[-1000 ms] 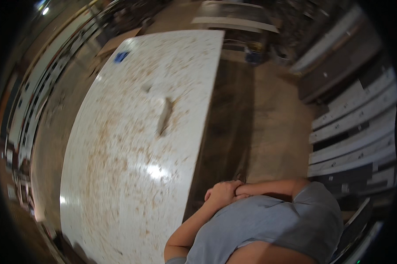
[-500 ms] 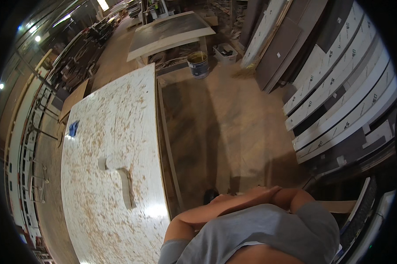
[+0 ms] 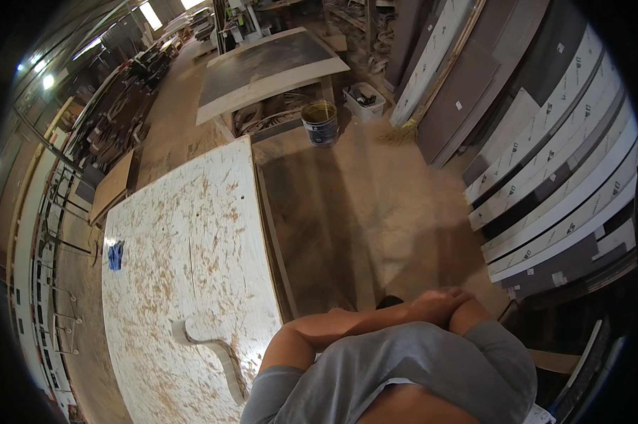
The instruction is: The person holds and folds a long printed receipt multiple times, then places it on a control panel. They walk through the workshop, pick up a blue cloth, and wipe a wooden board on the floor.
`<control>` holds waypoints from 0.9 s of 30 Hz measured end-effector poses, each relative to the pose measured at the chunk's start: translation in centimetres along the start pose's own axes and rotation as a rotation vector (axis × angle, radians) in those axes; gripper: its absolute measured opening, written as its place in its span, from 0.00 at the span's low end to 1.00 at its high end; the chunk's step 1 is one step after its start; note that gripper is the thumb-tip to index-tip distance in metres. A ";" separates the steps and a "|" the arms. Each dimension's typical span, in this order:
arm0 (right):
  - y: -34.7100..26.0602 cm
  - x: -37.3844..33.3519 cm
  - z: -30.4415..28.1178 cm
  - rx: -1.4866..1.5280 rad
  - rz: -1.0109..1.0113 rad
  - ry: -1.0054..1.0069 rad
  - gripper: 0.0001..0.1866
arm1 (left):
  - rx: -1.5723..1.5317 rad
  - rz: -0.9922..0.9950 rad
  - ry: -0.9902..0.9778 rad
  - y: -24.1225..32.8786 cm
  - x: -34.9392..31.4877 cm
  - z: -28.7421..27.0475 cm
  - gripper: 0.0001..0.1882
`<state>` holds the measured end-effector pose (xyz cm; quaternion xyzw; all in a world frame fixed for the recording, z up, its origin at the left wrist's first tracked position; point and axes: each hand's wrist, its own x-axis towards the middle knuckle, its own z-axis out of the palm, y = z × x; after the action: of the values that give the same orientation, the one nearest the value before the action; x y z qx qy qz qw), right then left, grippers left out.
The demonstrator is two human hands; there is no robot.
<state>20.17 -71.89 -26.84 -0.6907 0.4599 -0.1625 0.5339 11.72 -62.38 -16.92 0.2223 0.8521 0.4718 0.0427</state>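
Note:
My arms are folded across my grey shirt. My left hand [image 3: 442, 304] lies over my right arm near the elbow, its fingers laid along it with no object in them. Most of my right hand [image 3: 340, 309] is hidden behind my left forearm; only a small bit shows past it. To the left stands a white-topped worktable [image 3: 145, 311] strewn with brown shavings or scuffs. On it, nearest my left elbow, lies a pale S-shaped curved piece [image 3: 227, 360]. A crumpled blue cloth or glove [image 3: 115, 256] rests by the table's far left edge.
Ahead stands a low table with a dark-topped panel [image 3: 269, 67]. Beside it are a bucket [image 3: 321, 127] and a white tub [image 3: 365, 102]. A broom [image 3: 404, 131] leans among boards [image 3: 460, 99]. Long white-faced panels [image 3: 552, 191] are stacked at the right.
The view has shifted, so the table and curved piece sit lower in it. My arms stay folded; more of my left hand shows on my right arm.

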 end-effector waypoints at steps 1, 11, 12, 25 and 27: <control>0.4 0.5 -1.4 0.010 -0.004 0.007 0.17 | -0.018 0.035 -0.006 -0.8 0.3 -0.8 0.41; 8.0 0.6 -17.0 0.034 0.003 0.064 0.17 | -0.148 0.550 -0.058 -9.0 9.9 -12.7 0.31; 9.0 0.0 -18.9 0.036 0.009 0.071 0.17 | -0.137 0.648 -0.036 -9.7 11.8 -14.5 0.30; 17.6 -3.2 -37.6 0.053 0.035 0.046 0.18 | -0.395 0.701 0.172 -18.2 26.4 -25.1 0.20; 18.7 -2.7 -39.9 0.071 0.040 0.049 0.18 | -0.392 0.674 0.129 -20.2 27.3 -27.5 0.20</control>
<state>-18.45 -93.32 -27.59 -0.6578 0.4805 -0.1848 0.5498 -27.35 -81.69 -14.64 0.4471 0.6259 0.6263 -0.1268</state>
